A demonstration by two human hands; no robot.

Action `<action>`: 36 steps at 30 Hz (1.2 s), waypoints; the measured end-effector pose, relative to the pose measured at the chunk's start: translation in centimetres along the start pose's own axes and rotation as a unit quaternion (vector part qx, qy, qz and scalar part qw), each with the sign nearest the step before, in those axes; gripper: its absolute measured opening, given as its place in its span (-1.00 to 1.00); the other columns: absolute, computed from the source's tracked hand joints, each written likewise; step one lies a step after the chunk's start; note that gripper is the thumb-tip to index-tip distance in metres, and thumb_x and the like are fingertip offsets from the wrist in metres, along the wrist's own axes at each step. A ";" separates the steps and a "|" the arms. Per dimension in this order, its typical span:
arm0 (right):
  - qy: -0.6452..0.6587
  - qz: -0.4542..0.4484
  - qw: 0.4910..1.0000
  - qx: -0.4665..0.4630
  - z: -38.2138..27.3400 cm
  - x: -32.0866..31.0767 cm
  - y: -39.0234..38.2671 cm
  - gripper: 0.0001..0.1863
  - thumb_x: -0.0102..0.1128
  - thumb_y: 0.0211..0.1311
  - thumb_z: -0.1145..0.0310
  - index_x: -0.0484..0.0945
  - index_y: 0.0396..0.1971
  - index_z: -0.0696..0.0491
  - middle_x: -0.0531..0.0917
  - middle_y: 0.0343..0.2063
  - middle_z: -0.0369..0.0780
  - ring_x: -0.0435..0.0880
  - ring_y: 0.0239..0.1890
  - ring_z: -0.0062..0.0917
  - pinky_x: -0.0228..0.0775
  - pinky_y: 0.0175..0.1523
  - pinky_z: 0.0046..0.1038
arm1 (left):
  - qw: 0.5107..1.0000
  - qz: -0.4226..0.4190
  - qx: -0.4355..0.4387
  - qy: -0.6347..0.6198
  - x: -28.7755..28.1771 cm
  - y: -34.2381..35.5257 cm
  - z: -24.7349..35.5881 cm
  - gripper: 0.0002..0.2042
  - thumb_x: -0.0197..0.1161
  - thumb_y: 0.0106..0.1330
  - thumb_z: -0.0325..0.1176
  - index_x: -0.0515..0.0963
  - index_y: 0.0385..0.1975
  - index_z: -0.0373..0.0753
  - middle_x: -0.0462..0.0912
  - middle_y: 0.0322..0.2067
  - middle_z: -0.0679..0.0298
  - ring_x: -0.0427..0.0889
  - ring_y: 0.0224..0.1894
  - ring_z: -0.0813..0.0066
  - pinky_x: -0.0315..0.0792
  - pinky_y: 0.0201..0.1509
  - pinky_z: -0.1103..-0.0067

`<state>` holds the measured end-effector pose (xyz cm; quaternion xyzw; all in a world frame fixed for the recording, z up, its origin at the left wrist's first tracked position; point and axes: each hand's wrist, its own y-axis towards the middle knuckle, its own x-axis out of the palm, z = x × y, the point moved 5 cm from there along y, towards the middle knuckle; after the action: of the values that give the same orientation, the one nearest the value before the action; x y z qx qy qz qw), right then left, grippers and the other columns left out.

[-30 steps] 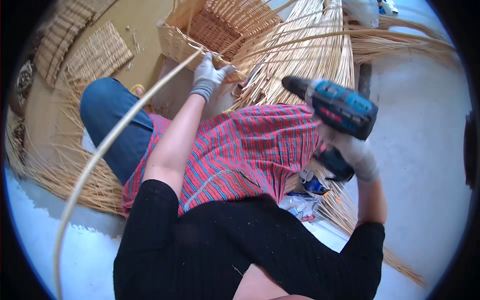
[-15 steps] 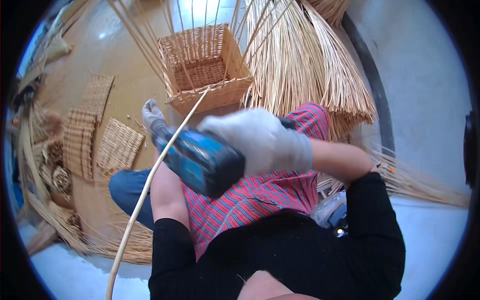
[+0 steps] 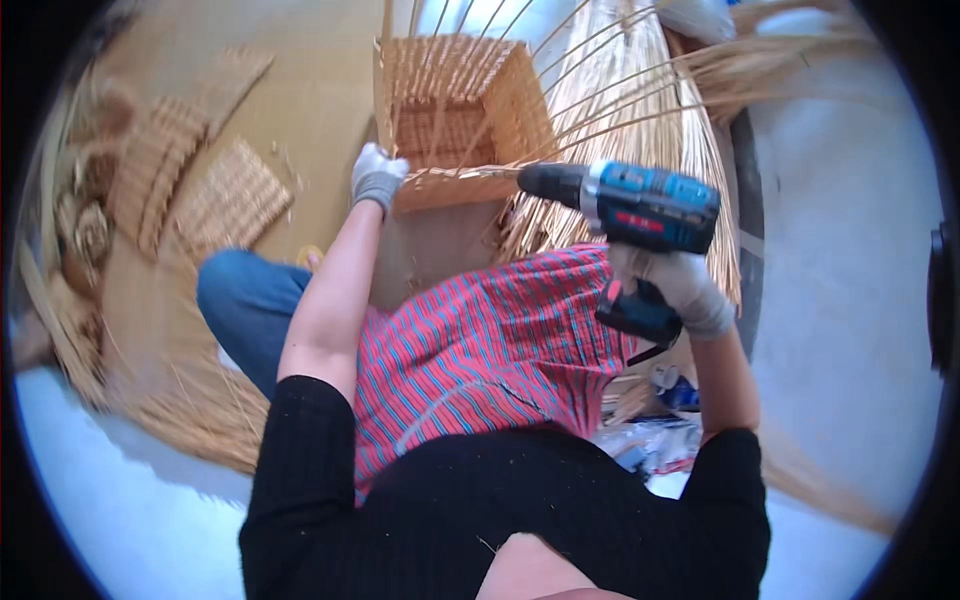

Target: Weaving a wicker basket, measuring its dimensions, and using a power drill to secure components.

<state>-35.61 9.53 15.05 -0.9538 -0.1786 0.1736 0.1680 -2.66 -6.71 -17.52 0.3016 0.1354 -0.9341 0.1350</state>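
Observation:
A rectangular wicker basket (image 3: 520, 95) stands before me, long stakes rising from its far and right sides. My left hand (image 3: 378, 178), in a white glove, is closed on the near left corner of its rim. In my gloved right hand (image 3: 680, 285) is a blue and black cordless drill (image 3: 655, 205), gripped by the handle. Its chuck points left, level with the near rim of the basket. A thin bit reaches toward that rim; whether it touches the weave I cannot tell.
A thick bundle of pale wicker rods (image 3: 620, 95) lies beyond the drill. Woven panels (image 3: 235, 200) rest on the floor at left, beside coils of material (image 3: 90, 235). More loose rods (image 3: 200, 410) fan out at lower left. A red striped cloth (image 3: 480, 330) covers my lap.
The drill has swung from over my lap to the right, its chuck now beside the basket. My left hand has moved onto the basket's rim. The long pale rod crossing the view is gone.

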 end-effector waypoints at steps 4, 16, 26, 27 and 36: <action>-0.047 -0.033 0.992 0.115 4.5 2.8 -1.3 -0.67 0.45 0.30 0.34 0.65 0.02 0.06 0.61 -0.48 -0.40 0.51 -0.52 -0.72 0.41 -0.38 -0.54 | 0.985 -0.117 -0.128 -0.011 1.4 -9.1 -2.6 -0.46 0.54 -0.02 -0.08 0.60 -0.11 -0.31 0.74 -0.14 -0.07 0.74 -0.06 0.00 0.57 0.07 0.28; -0.300 -0.083 0.948 -0.066 8.6 6.9 2.6 -0.52 0.40 0.27 0.14 0.60 0.11 0.05 0.74 -0.07 -0.02 0.73 -0.01 -0.09 0.58 0.08 -0.19 | 0.959 -0.216 -0.142 -0.118 4.0 -15.6 -3.7 -0.10 0.64 -0.14 0.29 0.62 -0.04 -0.48 0.75 -0.10 -0.09 0.75 -0.03 0.11 0.56 0.11 0.37; -0.302 -0.119 0.945 -0.031 7.0 7.7 3.6 -0.56 0.41 0.25 0.32 0.60 0.12 0.07 0.73 -0.04 -0.08 0.72 0.00 -0.20 0.54 0.14 -0.26 | 0.954 -0.221 -0.156 -0.127 3.9 -16.2 -2.3 -0.12 0.64 -0.15 0.33 0.62 -0.10 -0.44 0.74 -0.22 0.03 0.72 -0.15 0.23 0.56 0.00 0.39; -0.291 -0.116 0.950 -0.005 7.2 7.5 3.6 -0.56 0.40 0.25 0.34 0.59 0.13 0.07 0.72 -0.04 -0.08 0.72 0.01 -0.21 0.53 0.15 -0.27 | 0.955 -0.220 -0.157 -0.119 3.9 -16.2 -2.3 -0.14 0.66 -0.14 0.28 0.62 -0.09 -0.43 0.74 -0.20 0.04 0.73 -0.13 0.23 0.57 0.02 0.40; -0.264 -0.105 0.959 0.011 7.2 7.6 3.7 -0.66 0.43 0.29 0.38 0.64 0.04 0.06 0.67 -0.27 -0.31 0.59 -0.35 -0.60 0.42 -0.25 -0.50 | 0.958 -0.218 -0.148 -0.114 4.4 -16.0 -2.5 -0.14 0.67 -0.13 0.27 0.60 -0.09 -0.46 0.73 -0.21 0.04 0.72 -0.16 0.27 0.57 -0.01 0.40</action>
<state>-30.73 11.15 5.19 -0.8479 -0.3138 0.4028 0.1425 -10.14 8.24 -19.39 0.1332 0.3179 -0.9386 -0.0142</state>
